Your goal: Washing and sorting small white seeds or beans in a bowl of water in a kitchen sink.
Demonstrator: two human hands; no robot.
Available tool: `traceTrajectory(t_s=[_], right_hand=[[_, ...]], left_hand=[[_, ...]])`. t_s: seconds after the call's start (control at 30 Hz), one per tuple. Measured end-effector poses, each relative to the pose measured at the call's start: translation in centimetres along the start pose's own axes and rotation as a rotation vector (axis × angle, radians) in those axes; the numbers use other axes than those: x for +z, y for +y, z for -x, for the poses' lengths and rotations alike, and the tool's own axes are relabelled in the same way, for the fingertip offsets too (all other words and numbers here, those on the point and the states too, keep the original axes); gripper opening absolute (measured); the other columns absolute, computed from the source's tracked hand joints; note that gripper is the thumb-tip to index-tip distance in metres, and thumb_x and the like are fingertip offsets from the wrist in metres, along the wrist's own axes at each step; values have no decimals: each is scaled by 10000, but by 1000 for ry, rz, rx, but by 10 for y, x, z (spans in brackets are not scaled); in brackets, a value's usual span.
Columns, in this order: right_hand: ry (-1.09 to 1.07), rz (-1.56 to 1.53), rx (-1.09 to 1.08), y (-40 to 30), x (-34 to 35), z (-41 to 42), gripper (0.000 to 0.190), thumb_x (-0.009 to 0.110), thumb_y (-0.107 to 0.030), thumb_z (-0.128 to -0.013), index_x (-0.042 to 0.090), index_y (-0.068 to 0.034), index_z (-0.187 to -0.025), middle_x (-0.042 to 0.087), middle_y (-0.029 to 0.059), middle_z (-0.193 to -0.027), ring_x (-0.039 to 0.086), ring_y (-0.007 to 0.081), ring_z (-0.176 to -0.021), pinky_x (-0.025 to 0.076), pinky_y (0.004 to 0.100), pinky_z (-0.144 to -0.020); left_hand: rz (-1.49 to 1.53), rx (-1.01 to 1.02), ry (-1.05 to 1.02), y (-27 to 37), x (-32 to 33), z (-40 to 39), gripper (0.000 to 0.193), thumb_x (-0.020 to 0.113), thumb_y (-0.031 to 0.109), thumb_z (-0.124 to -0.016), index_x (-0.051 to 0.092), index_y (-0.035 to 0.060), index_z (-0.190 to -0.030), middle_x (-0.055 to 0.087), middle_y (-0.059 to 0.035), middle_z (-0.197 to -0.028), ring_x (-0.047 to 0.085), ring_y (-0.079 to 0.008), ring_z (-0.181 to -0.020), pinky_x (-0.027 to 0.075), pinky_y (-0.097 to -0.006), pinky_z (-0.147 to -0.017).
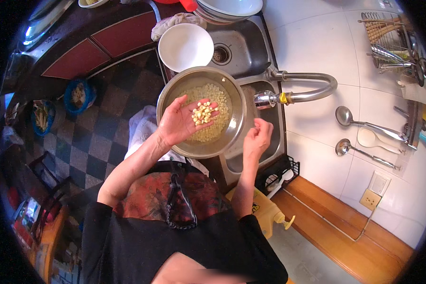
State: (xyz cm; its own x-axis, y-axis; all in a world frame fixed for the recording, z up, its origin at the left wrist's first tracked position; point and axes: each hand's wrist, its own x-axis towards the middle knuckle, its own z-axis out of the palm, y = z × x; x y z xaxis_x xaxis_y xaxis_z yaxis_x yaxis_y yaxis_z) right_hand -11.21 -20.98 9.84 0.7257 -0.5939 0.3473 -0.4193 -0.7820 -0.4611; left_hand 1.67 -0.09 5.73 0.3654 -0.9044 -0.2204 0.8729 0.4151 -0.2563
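Note:
My left hand (pixel 179 122) is palm up over a wide stainless steel bowl (pixel 167 88), with a small heap of pale yellow kernels (pixel 203 113) on the palm and fingers. Many more kernels (pixel 216 96) lie under water in the bowl, and a single one sticks to its inner wall. To the right of the bowl, above the near sink basin (pixel 248 161), is my right hand (pixel 258 138). Its fingers are curled in and touching; whether a kernel is pinched between them cannot be seen.
A white bowl (pixel 185 48) stands just beyond, partly over the far basin (pixel 246 39). The curved faucet (pixel 316 78) points its head at the near basin. Stacked bowls (pixel 230 7) sit behind. Ladles (pixel 344 116) hang on the tiled wall; a yellow pump bottle (pixel 266 213) stands at right.

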Motion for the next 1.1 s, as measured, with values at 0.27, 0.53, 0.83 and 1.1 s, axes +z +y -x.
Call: traceTrajectory(t_s=[0.27, 0.53, 0.83, 1.1], right_hand=[[-346, -468, -63, -86, 21, 9, 109, 655, -22, -843, 614, -29, -944, 557, 78, -949, 587, 175, -750, 481, 289, -594], [-324, -343, -112, -97, 40, 11, 130, 686, -9, -819, 600, -28, -915, 560, 104, -904, 624, 227, -755, 514, 336, -644], [-366, -633, 184, -84, 33, 2, 68, 616, -49, -916, 612, 4, -959, 601, 49, -943, 586, 93, -750, 485, 254, -640], [-264, -465, -19, -94, 39, 8, 92, 624, -1, -876, 579, -18, -955, 600, 64, -877, 600, 127, -694, 488, 254, -617]], left_hand=[[-155, 10, 14, -5, 8, 4, 675, 331, 529, -978, 428, -3, -1383, 411, -172, -1462, 421, -275, -1324, 268, -456, -1127], [-291, 88, 90, -8, 23, 6, 645, 334, 513, -991, 462, -9, -1348, 512, -132, -1371, 494, -224, -1235, 311, -404, -1088], [-718, 242, 326, -12, 21, 6, 284, 633, 225, -921, 581, 45, -1135, 632, -47, -1037, 599, -121, -948, 486, -311, -829], [-851, 356, 308, -15, 15, -2, 147, 688, 127, -872, 606, 37, -956, 634, -24, -829, 597, -104, -697, 491, -244, -649]])
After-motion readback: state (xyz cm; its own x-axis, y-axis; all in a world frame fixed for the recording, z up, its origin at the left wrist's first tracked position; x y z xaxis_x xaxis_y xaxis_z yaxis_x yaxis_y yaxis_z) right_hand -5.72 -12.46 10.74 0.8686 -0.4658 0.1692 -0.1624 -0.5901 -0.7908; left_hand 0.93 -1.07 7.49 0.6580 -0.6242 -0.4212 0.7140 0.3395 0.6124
